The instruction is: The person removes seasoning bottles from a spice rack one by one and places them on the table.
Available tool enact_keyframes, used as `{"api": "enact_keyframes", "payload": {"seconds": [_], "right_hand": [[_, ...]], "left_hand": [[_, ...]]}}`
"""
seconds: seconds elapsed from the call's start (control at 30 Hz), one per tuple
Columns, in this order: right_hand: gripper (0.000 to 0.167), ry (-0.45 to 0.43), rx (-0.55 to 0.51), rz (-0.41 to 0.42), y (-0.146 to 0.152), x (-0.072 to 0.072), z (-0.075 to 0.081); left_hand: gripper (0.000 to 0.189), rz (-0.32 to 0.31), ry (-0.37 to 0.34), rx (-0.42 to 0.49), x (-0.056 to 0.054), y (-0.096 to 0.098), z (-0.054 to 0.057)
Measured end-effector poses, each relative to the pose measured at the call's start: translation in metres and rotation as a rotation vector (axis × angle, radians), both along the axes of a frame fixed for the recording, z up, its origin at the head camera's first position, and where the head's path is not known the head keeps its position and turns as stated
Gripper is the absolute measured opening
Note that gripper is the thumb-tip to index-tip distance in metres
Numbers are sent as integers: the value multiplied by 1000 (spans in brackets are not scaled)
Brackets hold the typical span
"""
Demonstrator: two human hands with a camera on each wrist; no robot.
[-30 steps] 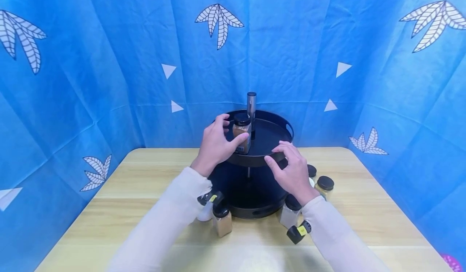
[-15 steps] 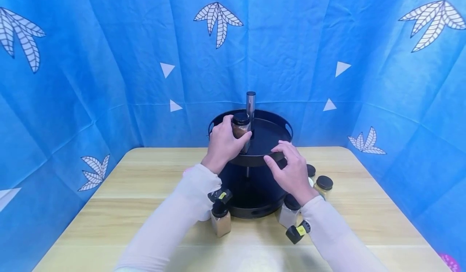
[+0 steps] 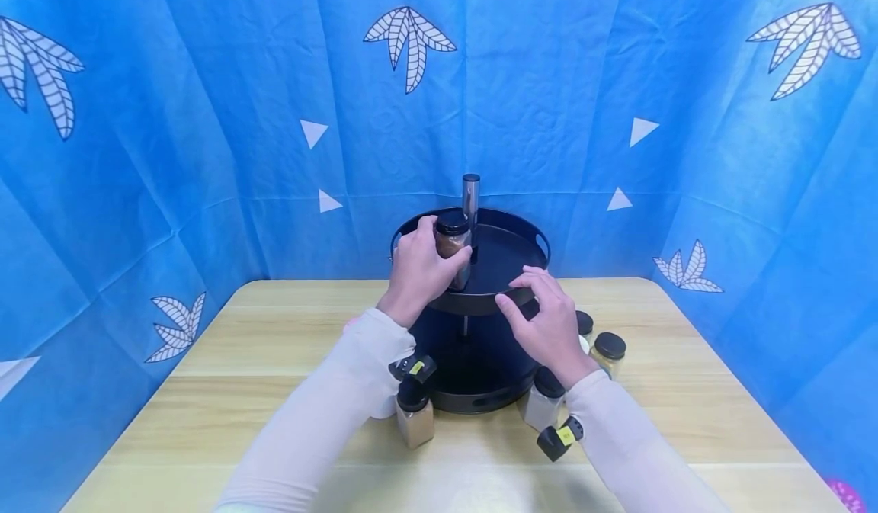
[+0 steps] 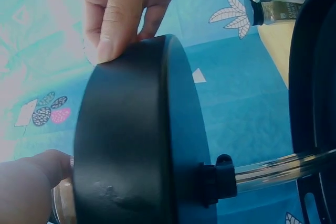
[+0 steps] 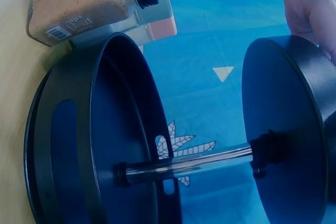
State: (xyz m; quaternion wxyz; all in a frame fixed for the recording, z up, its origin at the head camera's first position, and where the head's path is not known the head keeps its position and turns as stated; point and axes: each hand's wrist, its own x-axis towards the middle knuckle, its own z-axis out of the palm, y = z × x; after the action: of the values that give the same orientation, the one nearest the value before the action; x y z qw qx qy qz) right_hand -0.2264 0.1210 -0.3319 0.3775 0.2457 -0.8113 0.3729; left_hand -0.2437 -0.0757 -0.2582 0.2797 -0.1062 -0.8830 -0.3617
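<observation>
My left hand (image 3: 418,273) grips a square glass spice jar (image 3: 453,246) with a black lid and brown powder inside. The jar stands upright at the left of the upper tier (image 3: 507,242) of a black two-tier round rack. In the left wrist view, my left thumb (image 4: 37,177) lies against the jar, which is mostly hidden behind the tier wall (image 4: 123,124). My right hand (image 3: 549,319) holds the front right rim of the same tier, thumb outside and fingers curled over; in the left wrist view its thumb (image 4: 107,40) touches the rim.
On the table a jar of tan powder (image 3: 414,425) stands front left, a white item behind it partly hidden. A jar of pale contents (image 3: 543,410) and further black-lidded jars (image 3: 608,349) stand right of the lower tier (image 3: 473,402). A metal post (image 3: 470,200) rises through the rack.
My left hand has moved slightly right and closed around the jar, which it held more loosely a second ago. The right hand has stayed at the rim.
</observation>
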Motion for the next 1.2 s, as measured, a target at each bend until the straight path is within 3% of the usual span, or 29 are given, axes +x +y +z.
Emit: {"api": "enact_keyframes", "payload": {"seconds": [0.6,1.2], "right_hand": [[22,4,-12,0,-1,2,-1],[23,-10,-8,-1,-2,3,0]], "left_hand": [[53,-27,153,14,13,-15,20],[54,-9,150,31,25,-25,24]]}}
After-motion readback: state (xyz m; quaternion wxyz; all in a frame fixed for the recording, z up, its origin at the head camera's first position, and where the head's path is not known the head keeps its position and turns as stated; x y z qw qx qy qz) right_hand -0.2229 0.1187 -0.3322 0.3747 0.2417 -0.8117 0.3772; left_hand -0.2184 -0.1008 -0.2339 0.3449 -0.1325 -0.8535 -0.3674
